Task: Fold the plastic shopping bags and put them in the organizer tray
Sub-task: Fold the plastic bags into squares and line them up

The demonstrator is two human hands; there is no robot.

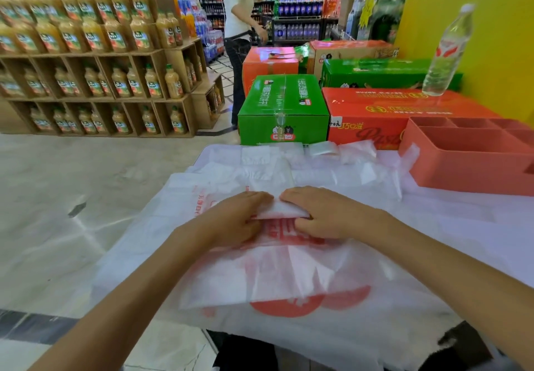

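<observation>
Thin white plastic, the folded bag [276, 211] is lying left-to-right between both hands, left hand [234, 220] and right hand [326, 216] pinching its ends; the tray [450, 168] is sitting far right, nearer the right hand.

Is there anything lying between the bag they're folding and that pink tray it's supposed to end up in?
Nothing solid. Both hands, left hand and right hand, grip the folded bag. Between it and the organizer tray lie only other flat plastic bags on the table; one reaches the tray's near corner.
</observation>
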